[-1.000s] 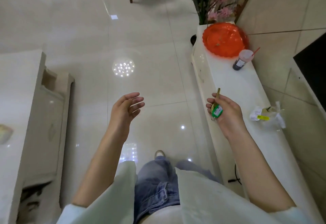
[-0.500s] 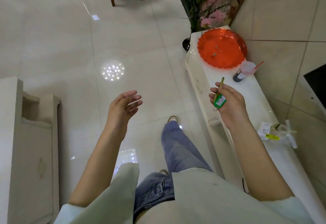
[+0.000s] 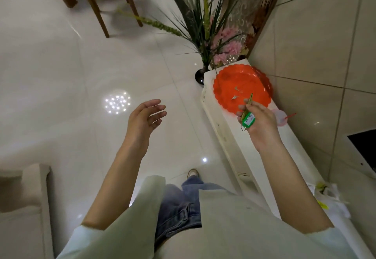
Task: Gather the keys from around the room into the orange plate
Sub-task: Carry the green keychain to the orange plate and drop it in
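A glossy white tiled floor [image 3: 61, 75] runs beside a low white cabinet [image 3: 230, 136] against a tiled wall.

The right hand [image 3: 260, 124] pinches a brass key [image 3: 249, 104] with a green tag [image 3: 248, 119] just short of the orange plate [image 3: 227, 83] on the cabinet's far end, where two small keys [image 3: 236, 93] lie; the left hand [image 3: 145, 119] hangs empty, fingers loosely spread, over the floor.

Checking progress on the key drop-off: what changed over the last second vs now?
The person walked forward along the white cabinet, so the orange plate is much nearer. The right hand carried the key with the green tag up to the plate's near edge, its tip now over the rim. Unchanged: the right hand's grip on the key, the left hand open and empty, two small items lying in the plate.
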A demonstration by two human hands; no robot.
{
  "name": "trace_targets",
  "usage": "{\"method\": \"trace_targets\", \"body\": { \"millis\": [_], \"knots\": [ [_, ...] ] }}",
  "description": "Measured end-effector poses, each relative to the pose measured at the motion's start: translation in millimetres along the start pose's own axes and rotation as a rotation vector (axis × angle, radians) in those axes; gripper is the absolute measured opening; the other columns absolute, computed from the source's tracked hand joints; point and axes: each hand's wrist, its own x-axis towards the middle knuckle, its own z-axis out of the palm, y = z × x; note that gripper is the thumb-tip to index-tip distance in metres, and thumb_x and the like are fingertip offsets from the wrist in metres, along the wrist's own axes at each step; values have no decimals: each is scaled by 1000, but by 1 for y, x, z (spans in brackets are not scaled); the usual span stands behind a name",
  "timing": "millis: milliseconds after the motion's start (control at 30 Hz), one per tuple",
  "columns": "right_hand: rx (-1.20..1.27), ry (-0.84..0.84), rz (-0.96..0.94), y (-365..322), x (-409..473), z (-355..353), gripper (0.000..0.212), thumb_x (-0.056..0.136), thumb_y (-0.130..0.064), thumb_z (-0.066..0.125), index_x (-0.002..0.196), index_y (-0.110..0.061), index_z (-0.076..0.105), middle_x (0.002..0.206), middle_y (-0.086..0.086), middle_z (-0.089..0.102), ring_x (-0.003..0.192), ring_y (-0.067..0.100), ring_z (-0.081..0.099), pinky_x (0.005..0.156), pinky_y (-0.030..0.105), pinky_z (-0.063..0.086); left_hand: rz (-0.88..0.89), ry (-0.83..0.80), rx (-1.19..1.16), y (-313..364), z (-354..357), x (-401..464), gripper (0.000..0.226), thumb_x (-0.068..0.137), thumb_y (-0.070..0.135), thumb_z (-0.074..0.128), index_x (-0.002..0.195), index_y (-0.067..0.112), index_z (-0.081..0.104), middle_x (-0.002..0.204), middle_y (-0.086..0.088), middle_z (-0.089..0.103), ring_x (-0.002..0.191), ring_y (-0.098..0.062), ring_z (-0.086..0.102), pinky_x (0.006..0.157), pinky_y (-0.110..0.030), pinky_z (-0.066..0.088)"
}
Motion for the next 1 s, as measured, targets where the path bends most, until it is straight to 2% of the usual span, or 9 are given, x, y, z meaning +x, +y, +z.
{"method": "trace_targets", "body": {
  "millis": [200,467,667,833,1000],
  "knots": [
    [59,106,2,-22,41,-3,15,92,-6,51,90,-14,63,77,2,63,64,11,59,61,22,51,-31,-70,39,17,32,58,22,89,10,45,92,21,64,77,11,72,80,-8,69,75,-22,48],
    [245,339,19,-37,102,-1,14,93,-7,50,96,-11,63,74,2,61,62,11,56,56,20,49,-76,-261,142,49,91,166,22,91,11,44,93,20,64,76,10,73,80,-9,70,73,-21,48],
    [339,539,-29,-47,158,33,16,92,-5,48,93,-12,63,76,2,62,61,10,57,57,20,50,-78,-477,327,99,146,266,21,90,11,45,92,20,64,81,7,71,78,-9,68,74,-22,47],
    [389,779,43,-46,207,60,16,91,-6,51,83,-17,61,76,4,63,64,12,60,57,23,51,-46,-687,470,123,193,326,23,91,11,43,95,20,64,79,9,72,74,-5,68,70,-18,51],
    [500,824,86,-33,241,64,15,90,-4,49,95,-14,60,77,3,60,65,14,57,61,24,48,-133,-877,569,112,222,355,25,92,9,40,94,20,63,78,8,72,76,-7,68,71,-20,50]
  ]
}}
